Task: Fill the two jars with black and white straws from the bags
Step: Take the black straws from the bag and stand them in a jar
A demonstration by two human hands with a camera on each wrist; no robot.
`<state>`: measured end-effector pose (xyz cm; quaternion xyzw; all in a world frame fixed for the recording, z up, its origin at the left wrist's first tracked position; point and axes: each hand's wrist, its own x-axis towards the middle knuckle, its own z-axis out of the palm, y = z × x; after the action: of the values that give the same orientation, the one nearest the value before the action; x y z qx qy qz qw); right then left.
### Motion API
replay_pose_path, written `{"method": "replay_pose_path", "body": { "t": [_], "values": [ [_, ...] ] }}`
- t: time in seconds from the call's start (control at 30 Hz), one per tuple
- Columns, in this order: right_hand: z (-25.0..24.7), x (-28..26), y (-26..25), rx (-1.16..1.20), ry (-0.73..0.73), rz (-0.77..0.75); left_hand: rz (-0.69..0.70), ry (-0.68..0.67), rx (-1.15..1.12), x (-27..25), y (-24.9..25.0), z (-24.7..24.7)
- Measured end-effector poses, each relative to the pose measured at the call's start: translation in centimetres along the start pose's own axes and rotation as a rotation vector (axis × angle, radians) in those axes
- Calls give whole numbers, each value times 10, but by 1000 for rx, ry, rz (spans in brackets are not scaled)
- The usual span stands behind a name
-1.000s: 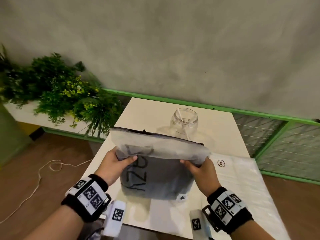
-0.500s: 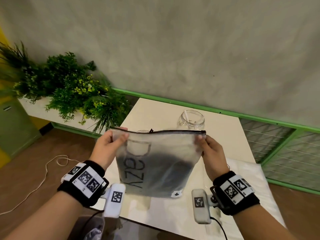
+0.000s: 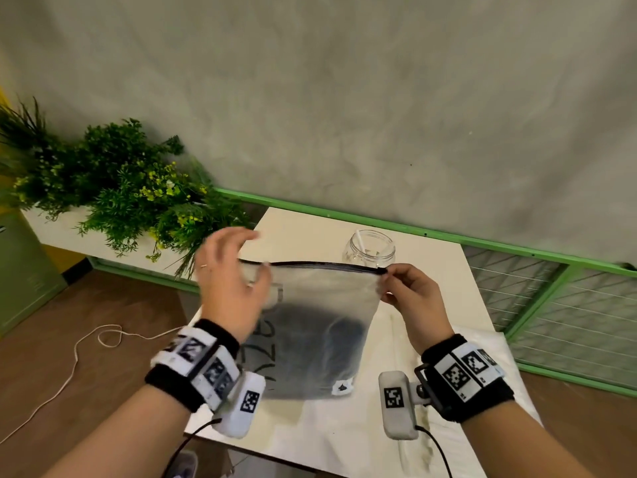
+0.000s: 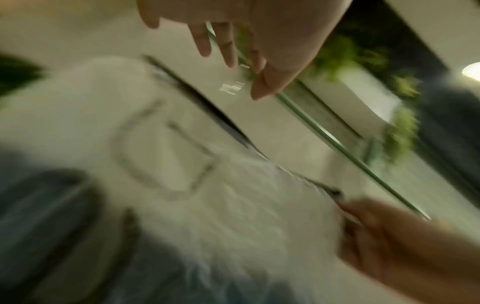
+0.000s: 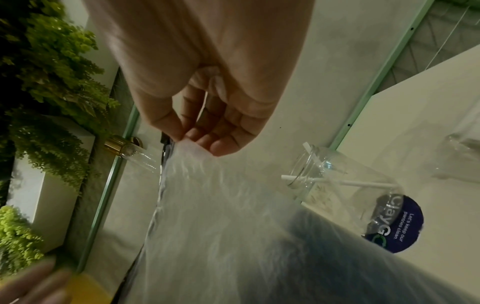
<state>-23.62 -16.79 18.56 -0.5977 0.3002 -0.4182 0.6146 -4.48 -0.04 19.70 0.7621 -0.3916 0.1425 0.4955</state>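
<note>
The left hand [image 3: 230, 282] has let go of the frosted zip bag [image 3: 320, 326] and hangs open. The right hand [image 3: 412, 298] alone pinches its top corner. The zip probably opens next.

A: How is the scene lit?

B: Soft, dim, greenish light is spread evenly; only faint shadows are cast under the frosted bag [image 3: 312, 326] on the table [image 3: 431, 305].

A: And sharpness?

B: The left hand [image 3: 229, 288] is smeared by motion in the head view. The left wrist view is blurred throughout; beyond the fingertips [image 4: 262, 92] a bright glint is seen. Lines are bent at the edges.
</note>
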Motion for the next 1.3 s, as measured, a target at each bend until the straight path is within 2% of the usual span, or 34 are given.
{"method": "replay_pose_path", "body": {
  "t": [0.07, 0.1, 0.17, 0.23, 0.33, 0.43, 0.57, 0.77, 0.87, 1.17, 1.23, 1.3],
  "values": [
    [1, -1, -5, -8, -44, 34, 265, -228, 74, -5, 32, 16],
    [2, -3, -7, -22, -69, 45, 329, -352, 132, -7, 45, 25],
    [2, -5, -11, -45, -109, 50, 358, -510, 223, -7, 66, 44],
    [1, -8, -14, -55, -118, 50, 341, -565, 248, -6, 78, 59],
    [0, -12, -15, -60, -95, 35, 331, -521, 189, -4, 79, 70],
    [1, -15, -15, -63, -80, 16, 388, -462, 151, -3, 76, 73],
    [1, -14, -9, -43, -41, 2, 430, -463, 98, -1, 55, 59],
    [-12, -13, -11, 3, 1, -10, 258, -331, 277, 22, -27, -13],
    [-21, -11, -10, 9, 5, -16, 217, -331, 308, 32, -43, -31],
    [-10, -7, -10, 23, -55, -33, 71, -279, 356, 26, -54, -56],
    [-8, -9, -10, 20, -76, -36, 112, -235, 378, 21, -44, -53],
    [-5, -12, -11, 13, -96, -43, 216, -246, 387, 12, -22, -44]
  ]
}}
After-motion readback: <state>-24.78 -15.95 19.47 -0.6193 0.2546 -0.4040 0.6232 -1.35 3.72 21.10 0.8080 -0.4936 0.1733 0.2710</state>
